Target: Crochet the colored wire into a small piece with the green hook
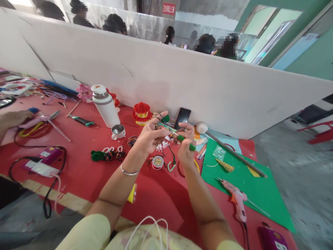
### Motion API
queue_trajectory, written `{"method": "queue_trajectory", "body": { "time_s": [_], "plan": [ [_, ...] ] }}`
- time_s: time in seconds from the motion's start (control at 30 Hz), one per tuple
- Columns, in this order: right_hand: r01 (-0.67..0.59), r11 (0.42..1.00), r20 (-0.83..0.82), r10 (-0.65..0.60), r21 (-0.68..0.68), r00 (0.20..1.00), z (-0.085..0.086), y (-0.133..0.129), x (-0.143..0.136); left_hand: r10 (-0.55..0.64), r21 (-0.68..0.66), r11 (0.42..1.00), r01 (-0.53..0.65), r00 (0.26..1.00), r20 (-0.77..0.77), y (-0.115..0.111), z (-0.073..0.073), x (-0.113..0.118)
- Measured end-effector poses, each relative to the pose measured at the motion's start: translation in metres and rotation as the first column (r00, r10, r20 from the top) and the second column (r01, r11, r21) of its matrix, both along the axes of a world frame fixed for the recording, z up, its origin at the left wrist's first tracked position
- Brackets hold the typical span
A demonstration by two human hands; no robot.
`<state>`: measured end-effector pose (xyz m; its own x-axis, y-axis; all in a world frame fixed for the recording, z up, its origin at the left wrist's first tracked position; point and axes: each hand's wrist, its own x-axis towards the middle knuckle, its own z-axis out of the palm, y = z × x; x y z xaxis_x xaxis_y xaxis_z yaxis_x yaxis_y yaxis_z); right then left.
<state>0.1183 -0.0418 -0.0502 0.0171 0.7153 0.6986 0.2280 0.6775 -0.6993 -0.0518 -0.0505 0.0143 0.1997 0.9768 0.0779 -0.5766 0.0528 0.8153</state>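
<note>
My right hand (186, 146) is closed round the green handle of a crochet hook (191, 147), whose thin metal shaft points toward my left hand (149, 137). Dark yarn (161, 116) runs over the raised fingers of my left hand, while its thumb and finger pinch close to the hook's tip. The small piece of work there is mostly hidden by the fingers. Just behind the hands shows a dark green bundle (165, 118). Below them lie white beads (161, 146), a spool (157, 162) and a ball of multicoloured yarn (132, 141).
A white thermos (105, 106) and its cup (118, 131) stand left, near a red-and-yellow ornament (142, 113). A phone (182, 117) leans at the partition. On the green sheet (270, 194) rest a glue gun (237, 199) and a rod (236, 154). Another person's hand (17, 118) is far left.
</note>
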Motion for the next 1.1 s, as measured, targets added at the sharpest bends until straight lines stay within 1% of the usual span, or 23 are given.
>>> {"method": "queue_trajectory", "body": {
  "time_s": [0.1,0.13,0.2,0.33,0.43,0.57,0.7,0.77,0.8,0.83,0.87,0.9,0.93,0.97,1.0,1.03,1.07,1.1],
  "plan": [
    [0.007,0.991,0.001,-0.007,0.136,1.0,0.006,0.004,0.008,-0.017,0.011,1.0,0.017,1.0,-0.018,0.001,0.0,-0.004],
    [-0.012,0.986,0.006,0.011,0.166,1.0,0.007,0.005,0.01,-0.022,0.013,1.0,0.022,1.0,-0.021,0.002,-0.001,-0.004],
    [-0.052,0.977,0.017,0.049,0.209,0.999,0.01,0.008,0.015,-0.036,0.014,0.999,0.036,0.999,-0.027,0.002,-0.001,-0.006],
    [-0.1,0.962,0.068,0.085,0.254,0.994,0.012,0.012,0.025,-0.079,0.017,0.997,0.08,0.996,-0.031,0.003,-0.001,-0.009],
    [-0.147,0.957,0.117,0.122,0.25,0.986,0.014,0.013,0.031,-0.126,0.01,0.992,0.126,0.992,-0.022,0.005,-0.003,-0.013],
    [-0.204,0.957,0.146,0.176,0.205,0.974,0.019,0.012,0.035,-0.184,-0.005,0.983,0.184,0.983,-0.014,0.008,-0.004,-0.019],
    [-0.254,0.956,0.092,0.242,0.147,0.966,0.026,0.008,0.036,-0.259,-0.004,0.966,0.259,0.966,0.0,0.009,-0.004,-0.02],
    [-0.267,0.96,0.02,0.266,0.08,0.964,0.026,0.005,0.034,-0.259,0.009,0.966,0.259,0.966,-0.016,0.009,-0.004,-0.017],
    [-0.273,0.962,-0.036,0.274,0.025,0.961,0.026,0.004,0.031,-0.228,0.02,0.973,0.229,0.973,-0.033,0.009,-0.004,-0.015],
    [-0.283,0.958,-0.111,0.276,-0.051,0.955,0.024,0.003,0.026,-0.174,0.037,0.984,0.176,0.983,-0.055,0.009,-0.005,-0.012],
    [-0.297,0.944,-0.198,0.267,-0.143,0.943,0.022,0.002,0.021,-0.094,0.063,0.993,0.099,0.992,-0.079,0.008,-0.005,-0.01],
    [-0.326,0.912,-0.294,0.25,-0.248,0.923,0.02,0.001,0.015,0.002,0.098,0.995,0.008,0.995,-0.103,0.007,-0.005,-0.007],
    [-0.362,0.865,-0.38,0.222,-0.349,0.898,0.019,0.001,0.009,0.105,0.138,0.987,-0.087,0.986,-0.127,0.007,-0.005,-0.004],
    [-0.399,0.814,-0.445,0.197,-0.422,0.873,0.017,0.0,0.002,0.2,0.178,0.969,-0.173,0.968,-0.15,0.006,-0.005,-0.002],
    [-0.437,0.77,-0.491,0.187,-0.465,0.851,0.016,-0.001,-0.003,0.275,0.211,0.948,-0.237,0.946,-0.173,0.005,-0.004,0.0],
    [-0.467,0.743,-0.52,0.188,-0.479,0.833,0.015,-0.001,-0.008,0.321,0.232,0.933,-0.274,0.927,-0.195,0.004,-0.004,0.001],
    [-0.486,0.734,-0.535,0.198,-0.474,0.821,0.014,-0.002,-0.012,0.336,0.24,0.928,-0.284,0.917,-0.214,0.003,-0.004,0.003],
    [-0.491,0.743,-0.538,0.21,-0.455,0.816,0.014,-0.003,-0.014,0.33,0.238,0.931,-0.277,0.916,-0.226,0.002,-0.003,0.004]
  ]
}}
